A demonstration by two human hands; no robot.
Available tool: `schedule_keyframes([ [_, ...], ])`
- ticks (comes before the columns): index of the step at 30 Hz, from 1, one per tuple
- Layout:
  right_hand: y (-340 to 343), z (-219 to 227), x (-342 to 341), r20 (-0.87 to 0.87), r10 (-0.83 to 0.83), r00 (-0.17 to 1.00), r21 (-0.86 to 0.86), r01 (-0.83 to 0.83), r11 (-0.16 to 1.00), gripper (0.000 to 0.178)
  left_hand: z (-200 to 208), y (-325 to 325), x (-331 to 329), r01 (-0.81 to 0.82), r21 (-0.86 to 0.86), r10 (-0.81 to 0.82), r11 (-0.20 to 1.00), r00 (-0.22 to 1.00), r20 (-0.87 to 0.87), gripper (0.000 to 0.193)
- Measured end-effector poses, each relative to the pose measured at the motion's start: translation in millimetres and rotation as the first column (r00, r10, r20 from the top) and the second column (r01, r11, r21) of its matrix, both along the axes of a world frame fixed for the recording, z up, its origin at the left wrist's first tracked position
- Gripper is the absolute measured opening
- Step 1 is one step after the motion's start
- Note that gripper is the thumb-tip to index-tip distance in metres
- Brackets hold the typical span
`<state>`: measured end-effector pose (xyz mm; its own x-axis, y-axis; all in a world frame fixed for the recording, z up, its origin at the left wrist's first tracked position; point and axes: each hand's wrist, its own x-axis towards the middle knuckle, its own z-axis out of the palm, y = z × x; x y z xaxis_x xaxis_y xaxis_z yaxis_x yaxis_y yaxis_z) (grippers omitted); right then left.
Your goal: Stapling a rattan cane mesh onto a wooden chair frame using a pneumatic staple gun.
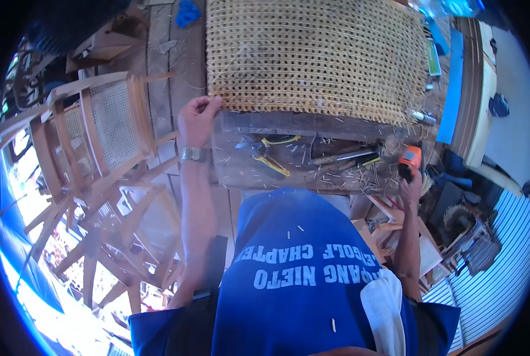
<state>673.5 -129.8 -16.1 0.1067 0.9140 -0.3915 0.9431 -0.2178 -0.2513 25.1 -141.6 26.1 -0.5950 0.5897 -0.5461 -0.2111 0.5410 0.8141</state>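
Note:
A woven cane panel, tan with an open lattice, lies on the wooden workbench. At its near left corner, my left hand pinches the edge between thumb and fingers; a watch is on that wrist. My right hand is closed around a compact orange-and-black tool, whose exact kind I cannot make out. It is held beyond the panel's near right corner, apart from the cane. Yellow-handled cutters lie with their handles spread on the lower ledge of the bench, between my hands.
Long-handled tools and cane scraps litter the ledge. Wooden chair frames crowd the left side. A blue strip and wooden boards lie at the right, with a toothed-disc machine below. A blue crumpled item sits far left.

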Motion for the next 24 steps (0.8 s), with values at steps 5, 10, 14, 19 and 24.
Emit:
schedule_keyframes([
  [5,11.5,95.1,-40.5,-0.120,-0.256,0.959,-0.005,0.258,0.966,0.034,-12.5,-2.6,1.2,0.013,0.023,-0.012,1.000,0.998,-0.061,0.025],
  [10,21.7,170.1,-106.0,-0.179,-0.439,0.881,-0.221,0.399,0.890,0.025,-11.7,-4.9,2.4,-0.017,0.034,0.020,0.999,0.995,-0.094,0.025],
  [14,41.1,217.2,-189.6,-0.256,-0.418,0.872,-0.373,0.310,0.874,0.029,-2.6,-3.3,1.5,0.013,0.035,-0.009,0.999,0.994,-0.105,0.024],
  [19,81.8,200.0,-311.7,-0.517,0.203,0.832,-0.227,-0.362,0.904,0.041,-6.9,-5.8,1.8,0.026,0.009,-0.024,1.000,0.991,-0.131,0.023],
  [24,106.9,179.6,-408.2,-0.474,0.314,0.823,-0.320,-0.493,0.809,0.045,-16.0,-3.9,5.6,0.009,0.111,0.002,0.994,0.995,-0.095,0.023],
])
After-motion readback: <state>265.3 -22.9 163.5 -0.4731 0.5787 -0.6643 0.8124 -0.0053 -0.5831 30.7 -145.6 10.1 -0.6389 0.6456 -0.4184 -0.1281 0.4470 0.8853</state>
